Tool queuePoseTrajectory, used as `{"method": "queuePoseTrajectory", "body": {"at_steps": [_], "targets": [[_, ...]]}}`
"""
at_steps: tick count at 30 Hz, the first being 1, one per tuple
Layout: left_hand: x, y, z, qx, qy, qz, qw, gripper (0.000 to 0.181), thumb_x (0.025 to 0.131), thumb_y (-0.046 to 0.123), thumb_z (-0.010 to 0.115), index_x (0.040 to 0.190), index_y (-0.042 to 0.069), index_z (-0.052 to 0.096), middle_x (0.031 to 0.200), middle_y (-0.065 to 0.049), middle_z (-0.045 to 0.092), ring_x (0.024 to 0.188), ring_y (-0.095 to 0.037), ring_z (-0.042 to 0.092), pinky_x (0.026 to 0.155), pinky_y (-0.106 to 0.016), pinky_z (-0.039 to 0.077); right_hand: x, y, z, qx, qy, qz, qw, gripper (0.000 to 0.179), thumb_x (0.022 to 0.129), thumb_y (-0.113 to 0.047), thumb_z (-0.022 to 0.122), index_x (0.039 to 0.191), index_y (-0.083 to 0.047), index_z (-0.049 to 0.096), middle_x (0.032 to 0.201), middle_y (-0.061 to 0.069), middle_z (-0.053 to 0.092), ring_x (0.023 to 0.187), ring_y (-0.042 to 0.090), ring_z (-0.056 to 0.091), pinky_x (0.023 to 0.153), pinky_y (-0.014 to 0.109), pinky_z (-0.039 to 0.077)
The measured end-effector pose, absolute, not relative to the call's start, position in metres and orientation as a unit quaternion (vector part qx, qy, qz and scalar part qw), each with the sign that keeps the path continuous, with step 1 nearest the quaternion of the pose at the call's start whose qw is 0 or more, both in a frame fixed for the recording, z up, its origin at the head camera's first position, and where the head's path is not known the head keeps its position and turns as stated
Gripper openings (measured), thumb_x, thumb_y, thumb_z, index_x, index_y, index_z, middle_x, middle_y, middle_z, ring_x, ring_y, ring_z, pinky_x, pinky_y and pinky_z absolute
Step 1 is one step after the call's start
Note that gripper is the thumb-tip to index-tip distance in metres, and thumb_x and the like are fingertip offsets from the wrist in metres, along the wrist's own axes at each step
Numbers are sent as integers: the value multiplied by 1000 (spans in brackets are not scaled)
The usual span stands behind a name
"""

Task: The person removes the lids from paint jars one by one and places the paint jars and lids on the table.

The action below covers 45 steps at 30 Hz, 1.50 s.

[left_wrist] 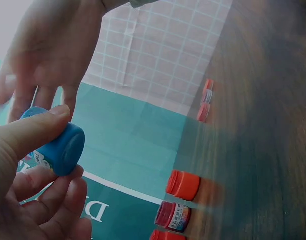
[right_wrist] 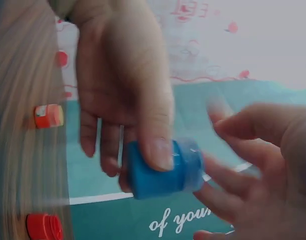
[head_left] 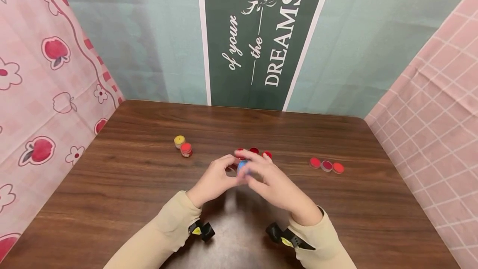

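From far away, I count one blue jar (left_wrist: 69, 150), one yellow jar (head_left: 179, 140), three red jars (left_wrist: 185, 185), one dark red jar (left_wrist: 174, 216), three lids (head_left: 326, 166) and two hands (head_left: 278, 184).

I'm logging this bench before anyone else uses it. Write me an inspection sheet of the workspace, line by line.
Surface: brown wood-grain table.
Job's things: blue jar, held off the table.
Clutter: three reddish jars in a row beyond the hands; a yellow jar and a red-orange jar close together at left; three small reddish discs, apparently lids, in a row at right.
Grippers: left hand pinches the jar; right hand beside it, blurred, contact unclear.
Cables: nothing seen.
Surroundings: apple-print cloth left, pink grid cloth right, lettered backdrop behind.
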State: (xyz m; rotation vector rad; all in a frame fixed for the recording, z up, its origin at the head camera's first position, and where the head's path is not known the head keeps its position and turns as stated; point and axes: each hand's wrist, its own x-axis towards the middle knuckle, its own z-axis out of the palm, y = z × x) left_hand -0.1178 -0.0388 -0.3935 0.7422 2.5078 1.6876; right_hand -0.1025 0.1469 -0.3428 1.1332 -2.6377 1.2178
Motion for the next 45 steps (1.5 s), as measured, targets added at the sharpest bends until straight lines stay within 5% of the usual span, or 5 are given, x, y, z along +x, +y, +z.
{"method": "queuePoseTrajectory", "body": {"at_steps": [8, 22, 30, 39, 45], "targets": [[-117, -36, -396, 249, 804, 539, 16, 24, 78, 18, 77, 97, 8, 67, 92, 3, 60, 85, -14, 56, 79, -40, 50, -100, 136, -348, 231, -933, 264, 78, 40, 75, -38, 77, 102, -11, 63, 91, -3, 52, 74, 11, 52, 65, 27, 48], [-118, -36, -394, 250, 798, 548, 10, 31, 74, 23, 80, 100, 13, 66, 91, 8, 61, 85, -9, 56, 79, -33, 48, -103, 146, -343, 357, -847, 393, 0, 17, 92, -3, 51, 104, -12, 59, 131, 2, 49, 129, 22, 37, 103, 50, 28], [-118, -36, -395, 260, 800, 541, 18, 24, 77, 18, 77, 97, 9, 67, 93, 3, 60, 85, -12, 56, 79, -36, 50, -97, 137, -344, 215, -943, 239, 91, 39, 74, -41, 76, 95, -11, 63, 83, -3, 51, 65, 10, 47, 57, 27, 45], [-117, -40, -394, 259, 804, 535, 15, 30, 76, 22, 78, 101, 11, 66, 90, 6, 59, 85, -14, 56, 78, -38, 49, -98, 145, -343, 403, -871, 275, 57, 34, 82, 10, 61, 110, -8, 67, 126, 11, 53, 117, 29, 48, 94, 44, 42], [-117, -39, -393, 257, 802, 538, 10, 26, 77, 18, 77, 99, 8, 66, 93, 3, 60, 86, -12, 57, 80, -32, 49, -98, 139, -345, 308, -895, 310, 88, 24, 87, -24, 67, 106, -10, 62, 123, 5, 53, 110, 21, 51, 90, 41, 43]]}}
